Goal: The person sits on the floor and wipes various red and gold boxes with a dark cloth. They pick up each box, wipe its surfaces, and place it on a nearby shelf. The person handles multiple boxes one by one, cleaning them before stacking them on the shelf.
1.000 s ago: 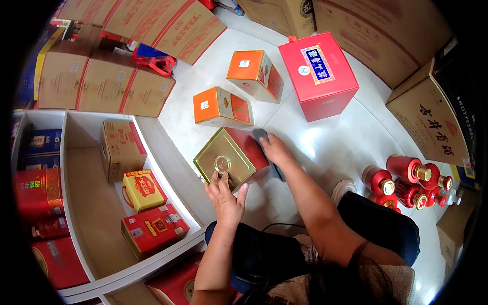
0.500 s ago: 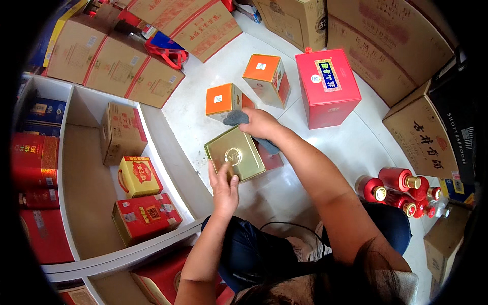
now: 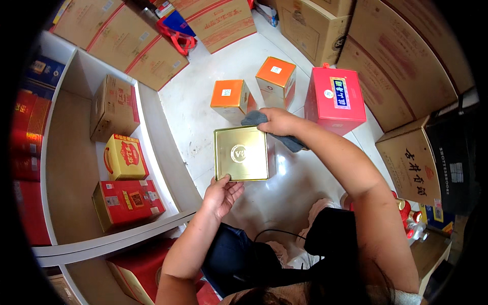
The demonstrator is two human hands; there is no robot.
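Note:
A square gold tin box with a round emblem on its top is in front of me, tilted toward me. My left hand is at its near left edge, the thumb pressed on the rim and the palm turned up with the fingers bent below the edge. At the far right corner, my right hand grips a dark grey cloth that drapes beneath the palm, its fingers by the tin's rim. Just beyond stand two orange-topped boxes, the nearer orange box and the farther orange box.
A tall red box stands at the right on the pale tiled floor. White shelving with several boxes runs along the left. Stacked cartons line the back and right. Red bottles are partly hidden behind my right arm.
The gold tin has turned to sit squarer to me. My left hand has gone from its top face to its near edge. The whole view has also shifted.

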